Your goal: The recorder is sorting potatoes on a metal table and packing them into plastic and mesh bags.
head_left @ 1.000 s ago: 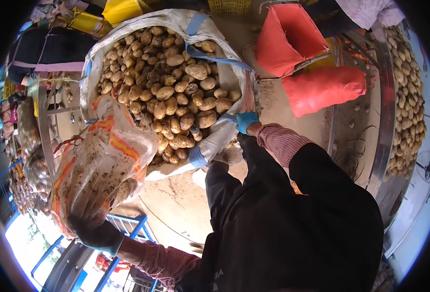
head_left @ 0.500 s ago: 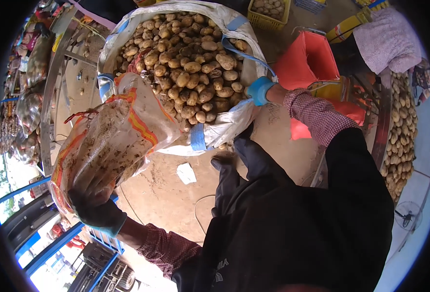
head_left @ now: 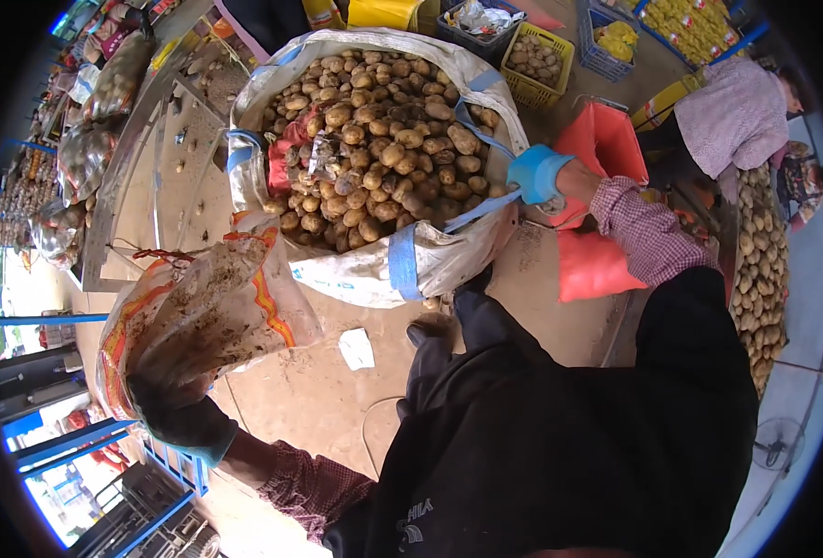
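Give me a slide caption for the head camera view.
Left hand holding a soiled sack, right hand gripping a blue strap of the white bag of potatoes.

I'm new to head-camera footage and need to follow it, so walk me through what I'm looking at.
There is no machine here: these are a person's own two gloved hands. The view comes from a wide fisheye camera worn on the head, looking down, so straight edges bend near the rim.

The left hand, in a dark glove with a blue cuff, holds a soiled, see-through sack with orange and yellow bands. The right hand, in a bright blue glove, grips a flat blue strap at the rim of a big white woven bag. Inside that bag lie many brown, rounded potatoes. On the tan floor lies a flat white scrap.
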